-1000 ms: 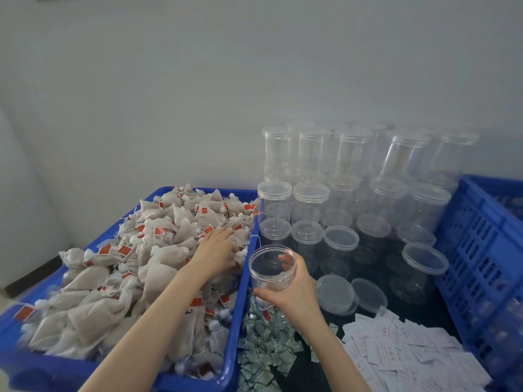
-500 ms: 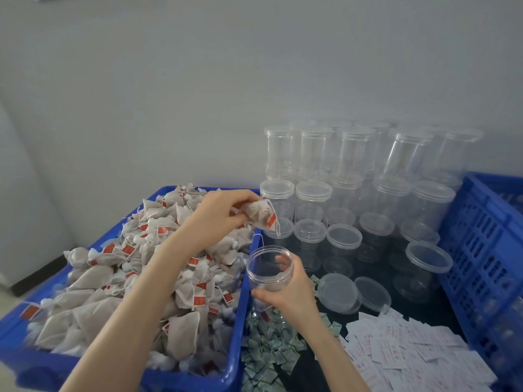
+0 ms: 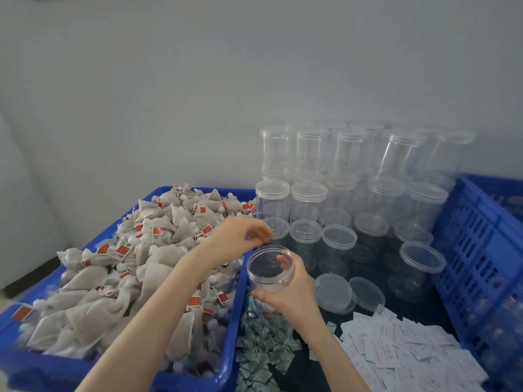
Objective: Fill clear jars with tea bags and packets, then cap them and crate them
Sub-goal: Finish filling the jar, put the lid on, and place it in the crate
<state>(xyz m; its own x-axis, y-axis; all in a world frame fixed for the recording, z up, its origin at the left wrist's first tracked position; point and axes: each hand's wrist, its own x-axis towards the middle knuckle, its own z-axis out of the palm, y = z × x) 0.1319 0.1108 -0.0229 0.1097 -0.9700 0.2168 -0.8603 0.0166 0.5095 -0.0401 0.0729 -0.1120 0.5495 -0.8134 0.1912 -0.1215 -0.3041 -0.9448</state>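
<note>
Jar base hidden behind right hand; contents unclear.

Tea bags left of jars

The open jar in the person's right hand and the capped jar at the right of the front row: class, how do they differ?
1. The open jar has no lid; the capped jar wears a clear lid.
2. The open jar is lifted and tilted in the right hand; the capped jar stands upright on the dark table, untouched.

Both are clear plastic cylinders.
</note>
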